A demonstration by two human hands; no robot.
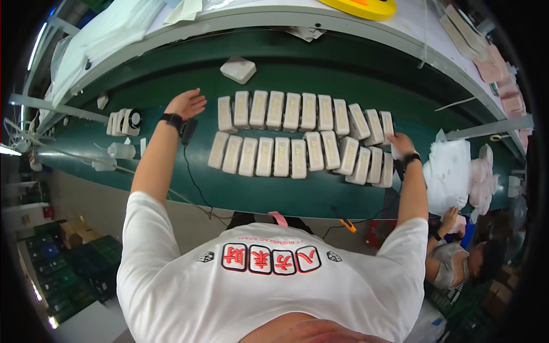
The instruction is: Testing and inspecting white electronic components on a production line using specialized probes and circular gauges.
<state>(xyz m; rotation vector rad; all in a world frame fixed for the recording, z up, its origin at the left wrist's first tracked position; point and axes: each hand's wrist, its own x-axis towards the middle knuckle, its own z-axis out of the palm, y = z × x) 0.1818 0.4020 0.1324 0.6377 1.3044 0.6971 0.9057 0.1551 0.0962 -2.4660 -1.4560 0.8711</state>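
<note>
Two rows of small white oblong cases [281,156] with gold lettering lie side by side on the green bench. My left hand [186,104] is held out beyond the left end of the far row, fingers stretched and apart, touching no case. At the right end of the rows, the fingers of my right hand [403,144] are bent against the last case of the far row [386,122]. A white edge shows under these fingers; the hand hides most of it. Dark bands circle both wrists, and a black device on a cord [189,131] hangs by the left one.
A lone white box [238,70] lies behind the rows. More white cases [119,122] and a clear bottle [122,150] stand at the left. White plastic bags [449,174] lie at the right, near another person [457,260]. An orange-handled tool [347,225] is at the front edge. A shelf [274,18] spans the back.
</note>
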